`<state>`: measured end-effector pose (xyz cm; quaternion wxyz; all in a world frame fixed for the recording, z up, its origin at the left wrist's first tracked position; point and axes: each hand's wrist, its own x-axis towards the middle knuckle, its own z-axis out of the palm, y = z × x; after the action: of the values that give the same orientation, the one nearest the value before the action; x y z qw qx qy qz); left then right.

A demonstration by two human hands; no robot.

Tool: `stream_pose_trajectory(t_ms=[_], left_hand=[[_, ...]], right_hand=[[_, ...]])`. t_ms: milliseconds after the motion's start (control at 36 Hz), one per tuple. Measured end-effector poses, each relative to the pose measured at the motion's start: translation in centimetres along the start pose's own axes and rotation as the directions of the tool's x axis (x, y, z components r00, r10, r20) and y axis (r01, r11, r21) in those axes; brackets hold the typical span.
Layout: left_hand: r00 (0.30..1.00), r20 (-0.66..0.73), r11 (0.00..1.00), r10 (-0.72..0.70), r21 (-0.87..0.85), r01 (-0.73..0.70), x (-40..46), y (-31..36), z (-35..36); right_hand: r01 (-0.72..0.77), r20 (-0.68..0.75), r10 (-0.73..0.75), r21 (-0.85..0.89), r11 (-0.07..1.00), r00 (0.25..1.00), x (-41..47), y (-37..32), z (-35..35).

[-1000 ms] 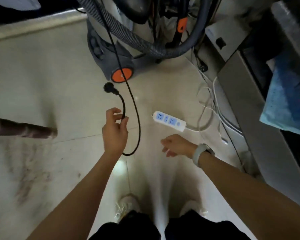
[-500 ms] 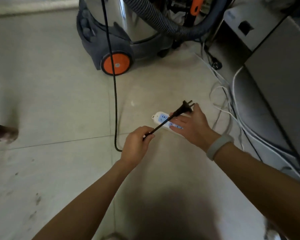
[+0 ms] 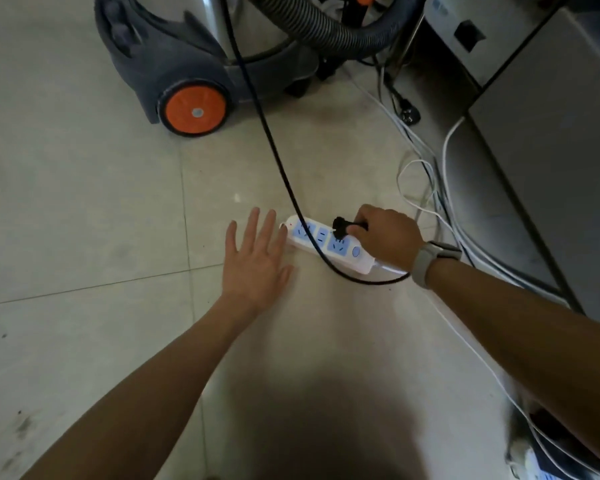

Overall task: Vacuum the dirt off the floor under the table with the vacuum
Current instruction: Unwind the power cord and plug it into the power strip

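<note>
Vacuum [image 3: 174, 60] sits at the top of my view on the tiled floor [image 3: 77, 209], orange wheel toward me, well apart from the hands, nowhere near cleaning anything yet. Its black cord [image 3: 274, 154] runs down from it, drapes right across the strip [image 3: 326, 244] and loops back up to the plug [image 3: 340, 227].

Right hand [image 3: 385, 237] is pinched around the plug, holding it tilted over the strip's middle sockets. Can't tell if the prongs are in at all. Left hand [image 3: 257, 261] is spread flat on the floor, fingertips just touching the strip's near end, not really pinning it.

My worries, biggest first: the strip skates away when I push, since nothing's clamping it. The cord lying over the sockets could snag or drag the plug sideways. And going in tilted could miss the slots or bend a prong.
</note>
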<state>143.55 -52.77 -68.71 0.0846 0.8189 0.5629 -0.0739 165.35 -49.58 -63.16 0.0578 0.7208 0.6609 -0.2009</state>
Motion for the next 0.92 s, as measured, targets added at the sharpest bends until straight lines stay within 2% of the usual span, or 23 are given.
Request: stream_pose_trajectory(t_ms=[28,83,139,194,250,333,417,611,917], left_hand=[[1.000,-0.019,1.000,0.020,-0.018,-0.021,0.2,-0.2,-0.2],[0.973,-0.212,0.990,0.095,-0.084,-0.115,0.6,-0.2,-0.7],[0.878,-0.451,0.970,0.158,-0.097,-0.224,1.0,0.1,-0.8],[0.834,-0.514,0.954,0.198,-0.096,-0.285,1.3,0.9,-0.9],[0.876,-0.417,0.954,0.243,-0.062,-0.294,1.7,1.7,-0.5],[0.972,-0.107,0.977,0.211,0.015,-0.211,2.1,2.2,0.0],[0.984,0.059,0.981,0.170,0.080,-0.175,2.4,2.1,0.6],[0.974,0.147,0.977,0.174,0.100,-0.190,2.7,1.8,1.7],[0.960,0.173,0.975,0.221,-0.035,-0.218,3.4,0.3,2.4]], right_hand=[[-0.004,0.019,0.004,-0.018,1.000,1.000,0.2,-0.2,0.1],[-0.018,0.061,0.020,-0.033,0.999,0.998,0.9,-0.4,0.6],[-0.012,0.072,0.016,-0.058,0.998,0.997,1.4,-0.3,1.5],[-0.012,0.065,0.018,-0.087,0.996,0.998,1.6,0.1,2.0],[0.000,0.036,0.005,-0.137,0.991,0.999,1.3,0.5,2.2],[0.017,-0.012,-0.019,-0.169,0.986,1.000,0.8,1.3,2.2],[0.040,-0.052,-0.049,-0.161,0.986,0.997,0.5,2.1,2.2],[0.144,-0.103,-0.163,-0.173,0.974,0.981,1.3,2.2,1.9],[0.310,-0.005,-0.333,-0.357,0.881,0.943,2.6,1.6,0.9]])
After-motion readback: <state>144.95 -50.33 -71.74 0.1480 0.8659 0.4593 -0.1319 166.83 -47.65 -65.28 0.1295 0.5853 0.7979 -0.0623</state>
